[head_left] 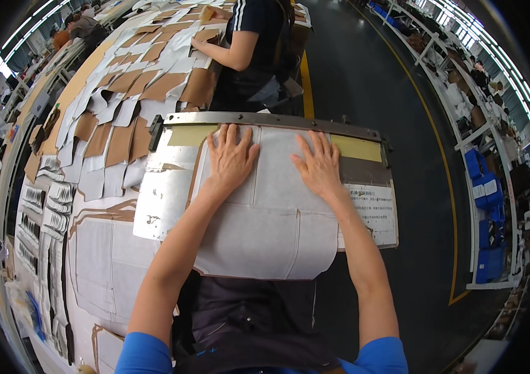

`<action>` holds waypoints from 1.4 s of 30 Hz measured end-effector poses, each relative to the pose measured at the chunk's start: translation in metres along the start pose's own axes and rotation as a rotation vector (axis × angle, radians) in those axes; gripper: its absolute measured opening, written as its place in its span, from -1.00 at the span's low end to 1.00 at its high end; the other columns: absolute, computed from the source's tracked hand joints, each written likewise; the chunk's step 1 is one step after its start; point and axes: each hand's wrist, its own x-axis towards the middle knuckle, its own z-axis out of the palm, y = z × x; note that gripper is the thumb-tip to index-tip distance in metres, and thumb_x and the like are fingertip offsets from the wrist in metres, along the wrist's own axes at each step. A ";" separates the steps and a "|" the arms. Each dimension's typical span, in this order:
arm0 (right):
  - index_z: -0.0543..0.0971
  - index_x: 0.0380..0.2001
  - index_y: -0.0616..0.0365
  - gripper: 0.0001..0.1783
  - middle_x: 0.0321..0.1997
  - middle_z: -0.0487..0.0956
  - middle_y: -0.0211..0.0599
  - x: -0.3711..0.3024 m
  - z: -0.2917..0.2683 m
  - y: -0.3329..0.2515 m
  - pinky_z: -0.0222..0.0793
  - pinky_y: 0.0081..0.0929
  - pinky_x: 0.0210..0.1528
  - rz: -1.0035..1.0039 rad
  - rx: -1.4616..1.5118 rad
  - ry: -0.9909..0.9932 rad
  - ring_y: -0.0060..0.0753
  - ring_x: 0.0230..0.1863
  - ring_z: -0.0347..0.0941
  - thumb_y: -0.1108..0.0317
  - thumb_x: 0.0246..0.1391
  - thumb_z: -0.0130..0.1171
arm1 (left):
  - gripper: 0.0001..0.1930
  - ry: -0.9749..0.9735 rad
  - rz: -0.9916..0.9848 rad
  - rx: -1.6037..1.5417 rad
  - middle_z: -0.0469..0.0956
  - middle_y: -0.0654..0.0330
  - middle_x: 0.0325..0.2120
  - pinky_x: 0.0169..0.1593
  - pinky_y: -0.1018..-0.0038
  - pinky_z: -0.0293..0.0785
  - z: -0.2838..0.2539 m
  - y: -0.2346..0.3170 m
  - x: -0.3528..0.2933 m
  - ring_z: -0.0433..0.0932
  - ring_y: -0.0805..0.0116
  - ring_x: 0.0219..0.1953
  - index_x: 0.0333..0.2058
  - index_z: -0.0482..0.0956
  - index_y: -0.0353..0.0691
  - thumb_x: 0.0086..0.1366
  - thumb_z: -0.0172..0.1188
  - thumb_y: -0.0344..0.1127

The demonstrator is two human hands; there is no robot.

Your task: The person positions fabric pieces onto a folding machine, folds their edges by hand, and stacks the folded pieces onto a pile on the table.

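A large white-backed panel with stitched seam lines and a thin brown edge lies on a metal plate in front of me. Its near end droops over the plate's front edge. My left hand rests flat on the panel's far left part, fingers spread. On the far right part lies my right hand, also flat with fingers apart. Both hands' fingertips reach close to a dark metal bar across the plate's far side. Yellow strips show beside the panel along the bar.
A long table on the left carries many brown and white cut pieces, stacked narrow strips and another white panel. Beyond the bar stands a co-worker. A dark floor aisle and shelves with blue bins lie to the right.
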 end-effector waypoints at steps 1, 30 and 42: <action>0.34 0.37 0.04 -0.34 0.46 0.22 0.08 0.000 -0.001 0.000 -0.15 0.30 0.44 0.001 0.000 -0.002 0.20 0.51 0.01 -0.11 0.37 -0.06 | -0.50 -0.022 -0.005 0.018 0.32 -0.07 0.24 0.35 -0.29 -0.05 -0.001 0.001 0.002 0.17 -0.12 0.37 0.18 0.52 -0.12 0.43 0.04 0.06; 0.43 0.28 0.12 -0.33 0.33 0.29 0.26 0.013 -0.012 -0.013 0.12 0.12 0.29 -0.093 -0.070 -0.009 0.25 0.37 0.17 -0.14 0.33 0.02 | -0.38 -0.109 0.128 0.054 0.33 -0.20 0.15 0.33 -0.15 0.07 -0.020 0.003 0.008 0.22 -0.25 0.29 0.22 0.48 -0.16 0.40 0.08 0.17; 0.43 0.21 0.29 -0.27 0.26 0.32 0.17 0.006 -0.013 -0.003 0.12 0.05 0.27 -0.156 -0.004 -0.007 0.14 0.32 0.20 -0.16 0.30 0.06 | -0.54 -0.090 0.158 -0.044 0.42 -0.13 0.13 0.19 0.03 0.39 -0.023 -0.005 0.005 0.40 -0.16 0.22 0.15 0.54 -0.10 0.38 0.21 -0.02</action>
